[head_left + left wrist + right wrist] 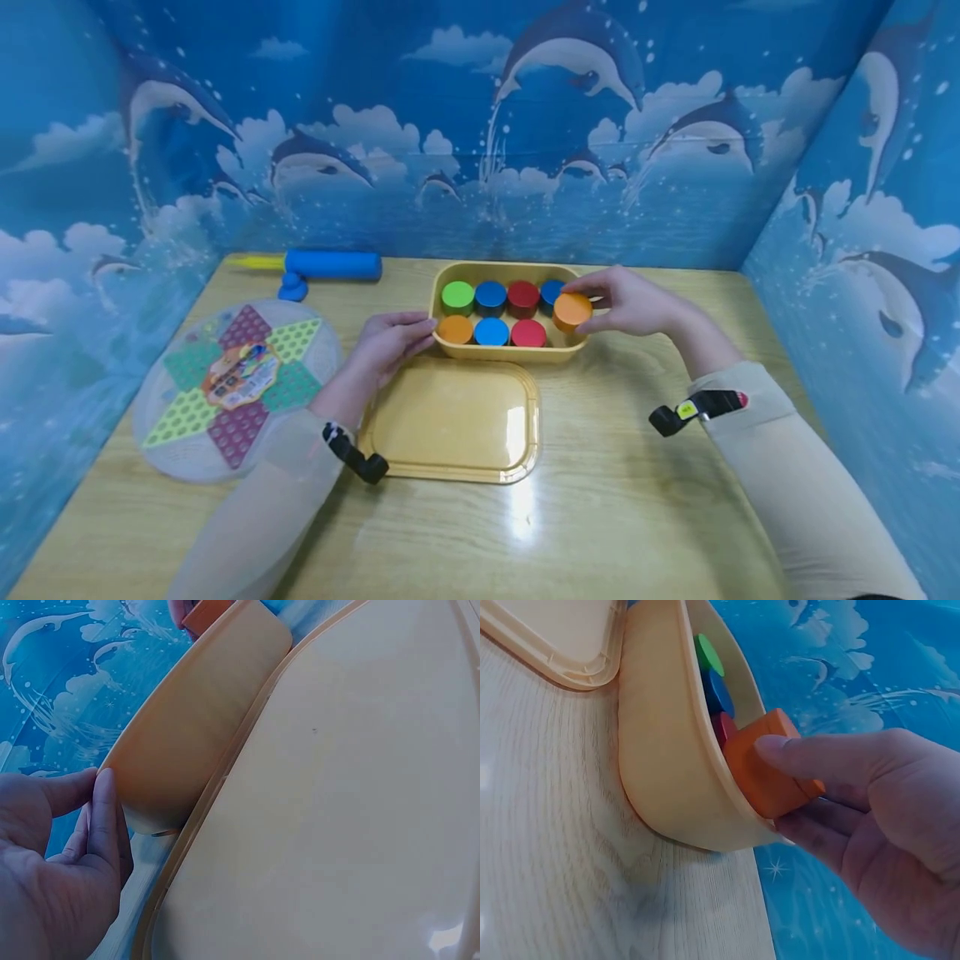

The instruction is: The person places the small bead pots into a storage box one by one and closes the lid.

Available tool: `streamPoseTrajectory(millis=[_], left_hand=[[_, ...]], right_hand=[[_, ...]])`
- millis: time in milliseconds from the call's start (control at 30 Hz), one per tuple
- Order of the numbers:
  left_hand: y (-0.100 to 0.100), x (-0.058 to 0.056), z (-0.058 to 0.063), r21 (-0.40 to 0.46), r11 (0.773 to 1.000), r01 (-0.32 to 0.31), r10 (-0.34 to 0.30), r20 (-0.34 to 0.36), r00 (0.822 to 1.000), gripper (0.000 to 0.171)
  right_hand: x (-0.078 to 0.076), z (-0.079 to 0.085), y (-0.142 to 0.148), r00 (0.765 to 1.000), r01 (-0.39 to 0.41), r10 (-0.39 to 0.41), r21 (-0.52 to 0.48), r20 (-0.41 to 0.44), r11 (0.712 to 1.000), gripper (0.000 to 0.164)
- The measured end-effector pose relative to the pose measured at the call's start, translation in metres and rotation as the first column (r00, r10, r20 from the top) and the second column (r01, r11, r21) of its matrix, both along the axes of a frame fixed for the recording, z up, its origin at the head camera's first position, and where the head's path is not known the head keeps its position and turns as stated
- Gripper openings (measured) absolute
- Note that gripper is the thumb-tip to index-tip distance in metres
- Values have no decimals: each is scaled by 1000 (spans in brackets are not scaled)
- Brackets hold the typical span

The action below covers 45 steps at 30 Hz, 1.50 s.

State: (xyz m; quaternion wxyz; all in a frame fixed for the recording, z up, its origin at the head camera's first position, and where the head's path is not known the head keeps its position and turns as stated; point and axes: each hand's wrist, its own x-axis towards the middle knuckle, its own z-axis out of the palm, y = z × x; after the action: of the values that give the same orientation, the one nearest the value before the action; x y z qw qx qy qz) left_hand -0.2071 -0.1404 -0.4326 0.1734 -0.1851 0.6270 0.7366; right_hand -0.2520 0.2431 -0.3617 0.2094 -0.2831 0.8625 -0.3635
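Observation:
My right hand (633, 302) pinches an orange cylinder block (572, 310) between thumb and fingers at the right end of a yellow plastic box (510, 354). In the right wrist view the orange block (769, 769) sits tilted at the box's rim, with the thumb on its side. My left hand (386, 340) holds the box's left end; the left wrist view shows its thumb and fingertips pinching the rim of the box (187, 712). Inside stand several cylinder blocks in two rows, among them a green one (457, 297), a red one (522, 298) and a blue one (492, 332).
A yellow lid (450, 417) lies flat in front of the box. To the left lies a round Chinese checkers board (240, 383), partly behind the left forearm. Behind it are a blue pump (333, 265) with a yellow tip and a small blue piece (292, 287).

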Motion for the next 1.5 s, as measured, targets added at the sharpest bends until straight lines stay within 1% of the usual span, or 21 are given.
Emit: streamPoseTrajectory(millis=[133, 367, 600, 700, 900, 1033, 1133, 1367, 1500], left_hand=[[0, 0, 0, 0, 1000, 4, -4, -8, 1000, 44], [0, -1, -2, 17, 1000, -4, 4, -12, 1000, 43], [0, 0, -3, 16, 1000, -9, 10, -17, 1000, 44], [1, 1, -3, 10, 1000, -4, 5, -20, 1000, 44], [1, 1, -1, -15, 1000, -6, 6, -1, 1000, 41], [1, 1, 0, -20, 1000, -10, 10, 5, 1000, 42], [1, 1, 1, -19, 1000, -12, 13, 9, 1000, 42], [2, 2, 3, -15, 1000, -18, 19, 19, 1000, 42], [2, 1, 2, -17, 1000, -24, 24, 18, 1000, 41]], right_hand=[[-5, -1, -6, 1000, -21, 21, 54, 9, 998, 62], [-8, -3, -16, 996, -82, 84, 142, -10, 986, 60], [-12, -5, -24, 989, -143, 147, 207, -4, 968, 61], [-14, -4, -25, 987, -160, 161, 233, 15, 959, 60], [-17, -1, -29, 976, -215, 211, 281, 47, 935, 58], [-20, 0, -31, 967, -254, 246, 294, 64, 922, 57], [-22, 0, -32, 963, -269, 258, 299, 77, 916, 57], [-24, -1, -31, 966, -251, 220, 276, 138, 928, 52], [-23, -2, -32, 968, -248, 227, 275, 106, 929, 49]])
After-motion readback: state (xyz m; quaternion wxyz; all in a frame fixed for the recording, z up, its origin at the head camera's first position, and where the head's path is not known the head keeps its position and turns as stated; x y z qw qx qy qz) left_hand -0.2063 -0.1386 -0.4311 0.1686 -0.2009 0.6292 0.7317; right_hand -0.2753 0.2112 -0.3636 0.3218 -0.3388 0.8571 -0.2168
